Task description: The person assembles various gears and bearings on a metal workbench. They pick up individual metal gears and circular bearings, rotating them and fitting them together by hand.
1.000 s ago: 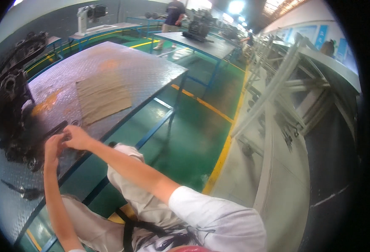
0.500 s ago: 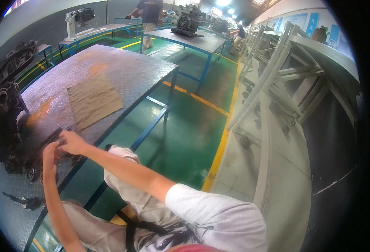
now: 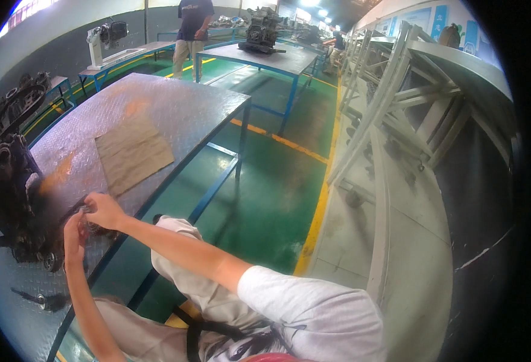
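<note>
At the near left edge of the metal table [image 3: 184,96], my left hand [image 3: 74,232] and my right hand [image 3: 105,212] meet fingertip to fingertip. The fingers of both are closed in a pinch around a small, greyish piece, too small and blurred to name. Just beyond and beneath them lie dark parts, partly hidden by my hands. Left of my hands stands a black, greasy engine [image 3: 13,187]. Nearer to me, a small round pulley-like part [image 3: 50,262] and a dark piece with a round end [image 3: 43,300] rest on the tabletop.
A brown cloth [image 3: 134,155] lies flat on the table beyond my hands. Farther off, another engine [image 3: 260,30] stands on a second table [image 3: 289,60], with a person [image 3: 193,36] beside it. Grey metal frames [image 3: 392,114] line the right side.
My hands stay pinched together and have shifted only slightly. The view has tilted a little. In the background, the person has turned and moved slightly left.
</note>
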Tool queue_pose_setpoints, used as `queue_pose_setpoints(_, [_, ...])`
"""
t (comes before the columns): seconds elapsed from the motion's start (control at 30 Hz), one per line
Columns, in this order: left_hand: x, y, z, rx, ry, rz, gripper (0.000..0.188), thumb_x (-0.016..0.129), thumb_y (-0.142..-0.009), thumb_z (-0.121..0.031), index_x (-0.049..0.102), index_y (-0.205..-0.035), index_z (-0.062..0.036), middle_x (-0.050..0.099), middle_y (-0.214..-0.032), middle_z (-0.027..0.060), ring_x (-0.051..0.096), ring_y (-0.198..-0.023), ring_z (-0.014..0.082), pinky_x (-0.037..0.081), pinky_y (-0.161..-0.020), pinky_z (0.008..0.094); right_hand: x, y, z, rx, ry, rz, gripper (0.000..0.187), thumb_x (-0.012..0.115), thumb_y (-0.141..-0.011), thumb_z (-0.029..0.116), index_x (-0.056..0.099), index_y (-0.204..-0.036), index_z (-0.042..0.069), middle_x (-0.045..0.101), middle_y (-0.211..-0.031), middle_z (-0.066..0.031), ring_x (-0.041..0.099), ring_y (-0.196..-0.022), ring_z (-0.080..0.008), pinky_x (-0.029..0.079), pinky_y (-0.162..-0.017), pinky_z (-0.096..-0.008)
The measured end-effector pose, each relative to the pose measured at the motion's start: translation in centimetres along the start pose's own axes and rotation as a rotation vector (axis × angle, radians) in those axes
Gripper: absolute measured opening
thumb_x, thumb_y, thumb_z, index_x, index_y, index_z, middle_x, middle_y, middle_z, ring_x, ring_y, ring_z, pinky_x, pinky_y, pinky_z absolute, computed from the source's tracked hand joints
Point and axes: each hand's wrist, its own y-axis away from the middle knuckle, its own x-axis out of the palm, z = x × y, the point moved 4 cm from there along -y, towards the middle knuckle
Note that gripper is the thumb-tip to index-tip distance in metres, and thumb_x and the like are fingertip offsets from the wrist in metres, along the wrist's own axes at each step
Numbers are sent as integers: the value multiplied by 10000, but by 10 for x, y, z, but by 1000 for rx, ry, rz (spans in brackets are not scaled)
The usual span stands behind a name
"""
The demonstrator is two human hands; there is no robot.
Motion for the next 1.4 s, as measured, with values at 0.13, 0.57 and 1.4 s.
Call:
queue_pose_setpoints(0.13, [-6,0,-1,14,-7,-19,170,591,-860,-262,552,-718,-177,405,-556,-104,357,-474,10,257,-445,183,3,0,-1,4,2,-1,394,679,-652,159,572,-975,-41,630,-906,-214,620,-864,-320,479,-760,-340])
queue_pose_setpoints(0.57, [-9,3,1,6,-179,-143,164,600,-844,-338,609,-831,-175,553,-750,-73,432,-605,33,305,-536,197,5,-2,-1,-32,79,-55,343,689,-660,163,596,-948,2,633,-875,-176,608,-831,-312,479,-741,-365])
queue_pose_setpoints(1.4, [-6,5,-4,-54,91,-43,347,628,-844,-160,538,-1164,-60,562,-767,-46,460,-572,8,323,-456,130,12,-1,-3,-112,-5,16,353,649,-647,125,566,-963,-6,618,-881,-175,601,-847,-313,473,-742,-368])
